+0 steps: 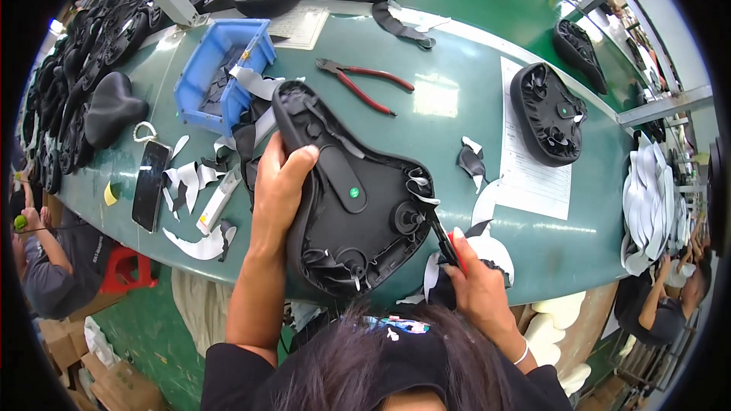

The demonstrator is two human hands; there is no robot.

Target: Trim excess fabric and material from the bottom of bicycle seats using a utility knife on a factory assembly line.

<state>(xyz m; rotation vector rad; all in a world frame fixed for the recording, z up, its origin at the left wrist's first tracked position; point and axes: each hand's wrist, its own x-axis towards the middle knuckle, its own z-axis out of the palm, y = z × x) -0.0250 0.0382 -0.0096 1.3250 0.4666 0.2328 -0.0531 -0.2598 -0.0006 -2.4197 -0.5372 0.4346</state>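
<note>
A black bicycle saddle lies underside up in front of me, its narrow nose pointing away and its wide end near me. My left hand grips its left edge, with the thumb over the rim. My right hand is closed around a black hand tool with a red grip. The tool's dark tip meets the saddle's right rim, by a loose flap of cover material. Its exact kind is hard to make out. Gathered, ragged cover edges line the saddle's wide end, and a green round sticker marks its middle.
Red-handled cutting pliers lie beyond the saddle. A blue bin of scraps, a phone and a box cutter are at left. Another saddle rests on paper at right. Black-and-white offcuts are near my right hand. Many saddles fill the far left.
</note>
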